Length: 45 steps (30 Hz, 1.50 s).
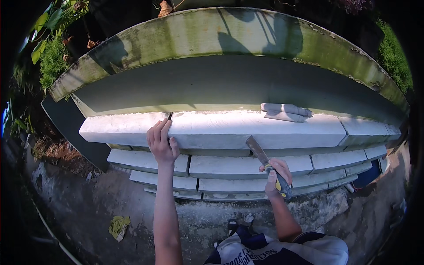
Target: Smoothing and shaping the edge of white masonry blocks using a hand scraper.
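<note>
My left hand [160,138] rests over the front edge of the top pale block ledge [247,129], at the dark joint [169,116] between two blocks. Its fingers lie stretched over the edge, and the thumb is apart on the front face. My right hand [279,173] is wrapped round the black and yellow handle of a putty knife [258,150]. The knife's flat, dirty blade slants up and left in front of the ledge's front face; whether it touches cannot be told. A pale folded cloth [286,112] lies on the ledge to the right.
More stepped rows of pale blocks [238,167] descend toward me. Behind the ledge rises a curved, moss-stained wall [185,39] with plants beyond it. A dark panel [73,130] leans at the left. Below, a crumpled yellow-green cloth [119,227] lies on the rough ground.
</note>
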Each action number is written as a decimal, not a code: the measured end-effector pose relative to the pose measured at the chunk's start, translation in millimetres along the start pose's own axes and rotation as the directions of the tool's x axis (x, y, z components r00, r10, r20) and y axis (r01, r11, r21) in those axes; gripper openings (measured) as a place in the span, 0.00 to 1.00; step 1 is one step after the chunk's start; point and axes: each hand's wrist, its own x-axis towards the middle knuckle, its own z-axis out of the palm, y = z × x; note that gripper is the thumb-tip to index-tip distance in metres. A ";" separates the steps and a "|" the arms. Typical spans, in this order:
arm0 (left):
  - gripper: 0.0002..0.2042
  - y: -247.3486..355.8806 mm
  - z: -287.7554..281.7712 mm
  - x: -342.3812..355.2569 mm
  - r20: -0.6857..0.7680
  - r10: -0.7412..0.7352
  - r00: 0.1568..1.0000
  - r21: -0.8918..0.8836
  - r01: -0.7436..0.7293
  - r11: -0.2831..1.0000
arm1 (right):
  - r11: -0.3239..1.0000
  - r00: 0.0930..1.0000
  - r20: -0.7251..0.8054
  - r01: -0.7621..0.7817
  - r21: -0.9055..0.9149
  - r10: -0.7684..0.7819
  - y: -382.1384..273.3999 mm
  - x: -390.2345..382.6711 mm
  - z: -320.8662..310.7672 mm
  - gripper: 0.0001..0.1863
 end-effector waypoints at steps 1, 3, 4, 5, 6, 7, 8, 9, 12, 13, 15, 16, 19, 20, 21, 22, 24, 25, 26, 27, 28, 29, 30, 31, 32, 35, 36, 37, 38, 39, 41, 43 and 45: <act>0.23 -0.4 2.1 -0.9 -0.018 0.005 1.000 0.010 -0.005 1.000 | 1.000 1.000 0.016 0.007 0.018 -0.007 4.6 0.3 -0.6 0.17; 0.23 -0.4 6.4 -1.7 -0.030 0.003 1.000 0.015 -0.003 1.000 | 0.999 0.998 0.046 0.039 -0.026 -0.038 7.5 2.1 -3.4 0.16; 0.24 -1.5 7.4 -1.0 -0.045 0.005 0.999 0.030 -0.003 1.000 | 0.995 0.995 0.078 0.074 -0.068 -0.069 7.8 2.6 -6.2 0.16; 0.25 -2.3 9.2 -1.2 -0.059 0.006 0.998 0.044 -0.003 0.999 | 0.995 0.995 0.083 0.068 -0.074 -0.062 8.8 2.3 -7.9 0.16; 0.26 -3.8 11.9 -1.3 -0.075 -0.004 0.997 0.038 0.006 0.999 | 0.991 0.990 0.093 0.112 -0.079 -0.104 11.1 2.6 -6.6 0.15; 0.26 -5.6 14.7 -2.6 -0.073 -0.007 0.997 0.037 0.009 0.999 | 0.985 0.984 0.104 0.154 -0.082 -0.146 13.7 3.1 -6.3 0.15; 0.27 -7.5 17.2 -4.5 -0.095 -0.004 0.995 0.039 0.008 0.999 | 0.980 0.979 0.126 0.173 -0.096 -0.160 17.0 3.5 -7.5 0.14; 0.28 -9.2 19.0 -5.6 -0.116 0.000 0.993 0.042 0.005 0.999 | 0.981 0.979 0.128 0.170 -0.095 -0.157 19.5 4.0 -7.2 0.14; 0.29 -10.1 21.0 -6.8 -0.130 0.001 0.991 0.062 0.007 0.998 | 0.980 0.976 0.110 0.193 -0.056 -0.186 28.4 4.6 -2.7 0.14; 0.29 -8.1 23.4 -5.8 -0.127 0.000 0.992 0.062 0.007 0.998 | 0.983 0.973 0.138 0.184 0.005 -0.183 34.3 4.6 1.5 0.13; 0.30 -3.6 26.5 -4.7 -0.165 -0.017 0.986 0.066 0.028 0.997 | 0.984 0.971 0.167 0.165 0.066 -0.174 40.1 10.1 13.0 0.12; 0.30 -2.1 26.6 -4.2 -0.163 -0.019 0.986 0.063 0.030 0.998 | 0.942 0.893 0.302 0.328 0.070 -0.333 42.4 20.0 18.3 0.12; 0.31 -3.6 23.9 -2.4 -0.127 -0.001 0.992 0.109 0.014 0.994 | 0.868 0.771 0.419 0.489 0.093 -0.479 36.4 28.6 22.8 0.12; 0.30 -3.7 23.8 -3.2 -0.118 0.005 0.993 0.089 0.005 0.996 | 0.864 0.774 0.409 0.498 0.079 -0.484 31.8 30.9 21.9 0.12; 0.29 -5.4 22.0 -3.5 -0.109 0.014 0.994 0.072 -0.006 0.997 | 0.860 0.770 0.407 0.502 0.087 -0.491 29.2 32.2 20.5 0.12; 0.29 -5.9 20.9 -4.1 -0.115 0.015 0.993 0.078 -0.006 0.997 | 0.863 0.795 0.356 0.498 0.078 -0.491 26.9 33.8 16.1 0.12; 0.28 -3.7 20.4 -6.6 -0.125 0.001 0.992 0.073 0.009 0.997 | 0.884 0.842 0.287 0.465 0.039 -0.456 16.3 34.0 12.1 0.18; 0.28 -3.8 21.0 -7.3 -0.127 -0.001 0.992 0.075 0.011 0.997 | 0.884 0.841 0.289 0.466 0.042 -0.458 10.3 37.9 10.3 0.18; 0.28 -4.4 22.1 -8.0 -0.130 -0.002 0.991 0.077 0.012 0.997 | 0.887 0.850 0.271 0.461 0.038 -0.453 4.5 42.5 7.4 0.17; 0.28 -4.3 21.2 -6.3 -0.137 0.000 0.991 0.082 0.011 0.997 | 0.888 0.856 0.251 0.458 0.037 -0.452 -1.5 48.2 6.0 0.16; 0.28 -3.7 19.7 -5.0 -0.140 0.000 0.990 0.088 0.012 0.996 | 0.887 0.854 0.251 0.460 0.043 -0.455 -6.4 52.1 9.0 0.16; 0.28 -2.9 17.7 -3.9 -0.133 -0.006 0.991 0.090 0.018 0.996 | 0.899 0.886 0.160 0.422 0.117 -0.436 -11.2 55.2 14.6 0.16; 0.29 -1.3 18.5 -4.4 -0.126 -0.016 0.992 0.086 0.027 0.996 | 0.903 0.911 0.074 0.386 0.188 -0.405 -15.9 58.2 16.3 0.18; 0.29 -0.8 19.1 -4.4 -0.128 -0.019 0.992 0.089 0.030 0.996 | 0.903 0.911 0.077 0.386 0.191 -0.406 -21.8 61.8 14.1 0.18; 0.29 -0.9 19.4 -3.9 -0.123 -0.031 0.992 0.092 0.043 0.995 | 0.887 0.960 0.108 0.191 0.421 -0.258 -29.0 66.0 11.0 0.20; 0.31 1.8 19.7 -4.3 -0.117 -0.040 0.992 0.092 0.051 0.994 | 0.746 0.984 0.144 -0.017 0.665 -0.106 -44.3 87.0 11.0 0.27; 0.32 2.6 21.1 -3.4 -0.117 -0.034 0.993 0.092 0.045 0.995 | 0.651 0.972 0.119 0.043 0.758 -0.203 -41.2 96.6 15.2 0.28; 0.32 2.9 21.3 -2.9 -0.118 -0.031 0.992 0.097 0.043 0.994 | 0.537 0.953 0.080 0.094 0.838 -0.292 -38.7 105.6 21.2 0.28; 0.32 3.4 21.9 -2.7 -0.116 -0.034 0.993 0.089 0.044 0.995 | 0.572 0.951 0.113 0.075 0.816 -0.287 -32.7 110.8 31.7 0.30; 0.32 4.4 21.1 -2.1 -0.112 -0.036 0.993 0.077 0.045 0.996 | 0.571 0.951 0.109 0.079 0.817 -0.288 -23.3 106.8 43.9 0.30; 0.33 5.0 19.3 -3.2 -0.104 -0.031 0.994 0.083 0.040 0.996 | 0.598 0.971 0.237 -0.175 0.782 -0.026 -2.9 94.9 63.7 0.31; 0.33 0.1 18.4 -4.3 -0.104 -0.026 0.994 0.100 0.036 0.994 | 0.647 0.971 0.221 -0.109 0.754 -0.095 -17.6 91.0 58.2 0.31; 0.33 0.7 18.3 -6.1 -0.093 -0.028 0.995 0.087 0.036 0.996 | 0.692 0.964 0.210 -0.041 0.721 -0.162 -29.6 96.4 49.1 0.31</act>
